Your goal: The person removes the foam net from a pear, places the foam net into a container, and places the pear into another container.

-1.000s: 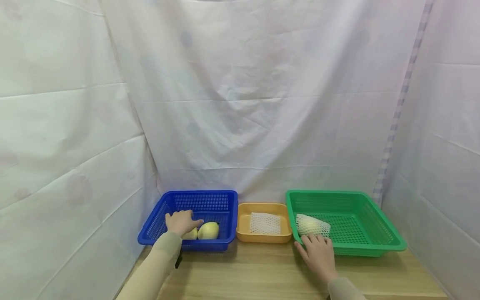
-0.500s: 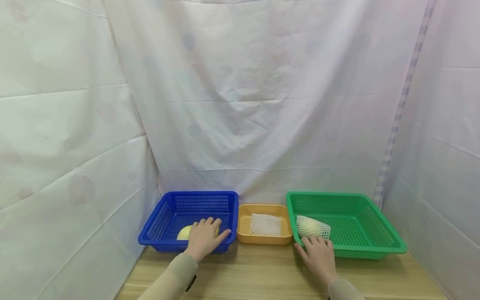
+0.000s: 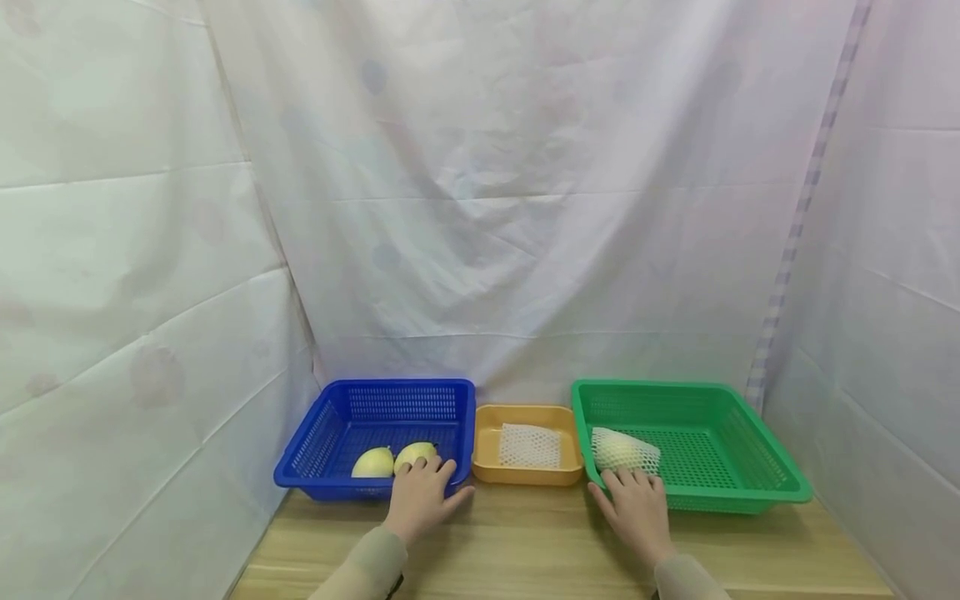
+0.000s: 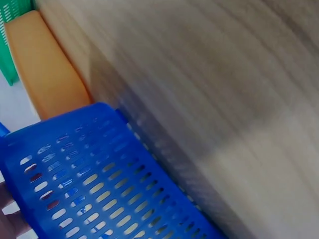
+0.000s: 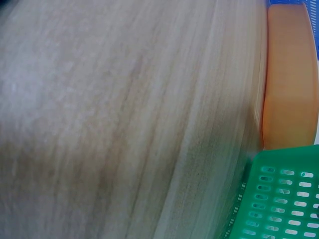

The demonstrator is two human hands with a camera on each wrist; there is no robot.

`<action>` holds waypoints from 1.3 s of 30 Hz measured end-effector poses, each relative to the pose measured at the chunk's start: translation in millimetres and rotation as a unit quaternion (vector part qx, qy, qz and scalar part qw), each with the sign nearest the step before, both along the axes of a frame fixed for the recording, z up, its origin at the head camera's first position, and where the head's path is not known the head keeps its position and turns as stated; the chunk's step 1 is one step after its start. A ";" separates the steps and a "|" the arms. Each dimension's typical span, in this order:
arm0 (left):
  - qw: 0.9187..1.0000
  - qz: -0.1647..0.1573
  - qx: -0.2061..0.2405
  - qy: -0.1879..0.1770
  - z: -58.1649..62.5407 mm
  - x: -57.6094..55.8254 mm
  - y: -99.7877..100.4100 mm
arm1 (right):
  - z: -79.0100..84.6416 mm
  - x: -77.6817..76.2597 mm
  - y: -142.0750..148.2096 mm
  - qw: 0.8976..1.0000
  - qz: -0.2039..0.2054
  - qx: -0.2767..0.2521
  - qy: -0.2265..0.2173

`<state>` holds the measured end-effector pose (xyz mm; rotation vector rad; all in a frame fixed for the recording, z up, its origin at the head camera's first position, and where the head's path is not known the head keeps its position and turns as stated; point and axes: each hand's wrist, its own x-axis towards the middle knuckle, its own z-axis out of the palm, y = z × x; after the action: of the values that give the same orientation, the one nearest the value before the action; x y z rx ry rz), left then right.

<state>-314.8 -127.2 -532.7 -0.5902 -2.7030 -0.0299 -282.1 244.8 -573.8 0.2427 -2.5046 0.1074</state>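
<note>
First, head view: blue basket point(image 3: 408, 387) at left, with two pale yellow fruits along its near wall, left fruit point(image 3: 372, 462) bare, right fruit point(image 3: 414, 455) just beside, partly covered by fingertips. Left hand point(image 3: 422, 496) at the basket's near rim, fingers relaxed and laid over the edge, thumb spread to the right, no grip visible; contact with right fruit impossible to tell. Orange tray point(image 3: 527, 477) between the baskets, holding one white foam net point(image 3: 530, 446), laid flat. Green basket point(image 3: 697, 387) at right, netted fruit point(image 3: 626, 452) in its near left part, white mesh around it. Right hand point(image 3: 637, 508) at the near rim, just in front of netted fruit, fingers relaxed over the edge, thumb apart to the left, no grip visible. Below, wood-grain table point(image 3: 540, 542); pale curtain point(image 3: 480, 167) on far, left and right sides. Next, left wrist view: slotted wall of blue basket, a few cut-off fingers at its rim, orange tray adjoining. Last, right wrist view: mostly tabletop, plus orange tray and slotted green wall.
</note>
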 end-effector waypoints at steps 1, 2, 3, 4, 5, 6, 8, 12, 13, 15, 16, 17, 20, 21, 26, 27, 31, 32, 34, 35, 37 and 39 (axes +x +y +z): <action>1.000 0.001 0.000 -0.002 -0.9 0.6 0.3 | 0.0 -0.2 0.0 1.000 0.000 -0.001 0.001; 1.000 0.003 -0.001 -0.004 -1.9 1.2 0.5 | -0.1 -0.4 0.0 1.000 0.000 -0.002 0.001; 1.000 0.003 0.000 -0.006 -2.6 1.8 0.6 | -0.2 -0.5 0.0 1.000 0.000 -0.002 0.001; 1.000 0.004 -0.001 -0.008 -3.5 2.4 0.7 | -0.3 -0.6 0.1 1.000 0.000 -0.002 0.001; 1.000 0.005 -0.001 -0.011 -4.5 2.6 0.8 | -0.4 -0.7 0.2 1.000 0.000 -0.002 0.000; 1.000 0.005 -0.001 -0.014 -5.6 3.0 0.9 | -0.4 -0.7 0.3 1.000 -0.001 -0.002 -0.001; 1.000 0.006 0.002 -0.020 -7.8 3.3 1.0 | -0.4 -0.8 0.6 1.000 -0.001 -0.002 -0.003; 1.000 0.004 0.018 -0.018 -10.7 2.4 1.5 | 0.6 -0.4 0.9 1.000 -0.004 -0.001 -0.011; 1.000 0.004 0.022 -0.014 -11.3 1.9 1.8 | 1.0 -0.4 0.8 1.000 -0.004 -0.001 -0.013; 1.000 0.004 0.029 -0.006 -12.3 1.1 2.2 | 2.1 -0.4 0.5 1.000 -0.004 -0.002 -0.015; 0.999 0.005 0.032 -0.002 -12.9 0.7 2.4 | 2.7 -0.3 0.3 1.000 -0.003 -0.004 -0.015; 0.999 0.007 0.036 0.001 -13.6 0.3 2.5 | 3.3 -0.1 0.0 1.000 -0.002 -0.005 -0.016; 0.999 0.012 0.048 0.012 -15.5 -0.5 3.7 | 4.8 0.7 -0.8 1.000 0.000 -0.006 -0.019; 0.998 0.013 0.051 0.016 -16.2 -0.8 4.2 | 5.1 1.1 -1.0 1.000 0.000 -0.007 -0.021; 0.997 0.022 0.061 0.032 -18.4 -2.4 7.3 | 6.7 2.5 -1.2 1.000 -0.005 -0.007 -0.029; 0.997 0.024 0.060 0.034 -18.8 -3.0 7.7 | 7.2 2.7 -1.0 0.999 -0.006 -0.006 -0.033; 0.997 0.027 0.062 0.040 -20.5 -4.7 9.3 | 8.8 2.7 -0.1 0.999 -0.014 0.001 -0.052; 0.997 0.028 0.062 0.040 -20.7 -5.2 9.5 | 9.3 2.6 0.2 0.998 -0.015 0.002 -0.058; 0.997 0.030 0.062 0.037 -21.3 -5.6 9.8 | 10.4 2.1 0.7 0.998 -0.014 0.003 -0.068; 0.997 0.032 0.061 0.035 -21.9 -5.9 9.8 | 10.8 1.9 1.0 0.997 -0.013 0.004 -0.074; 0.997 0.035 0.061 0.031 -22.5 -5.8 9.5 | 13.1 1.4 1.1 0.996 -0.012 0.002 -0.092; 0.997 0.035 0.065 0.028 -23.1 -5.3 9.4 | 17.9 0.2 1.4 0.992 -0.011 -0.008 -0.123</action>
<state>-320.2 -117.9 -555.8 -0.4499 -2.6413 -0.1676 -281.9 246.2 -555.9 0.2067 -2.7487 0.1558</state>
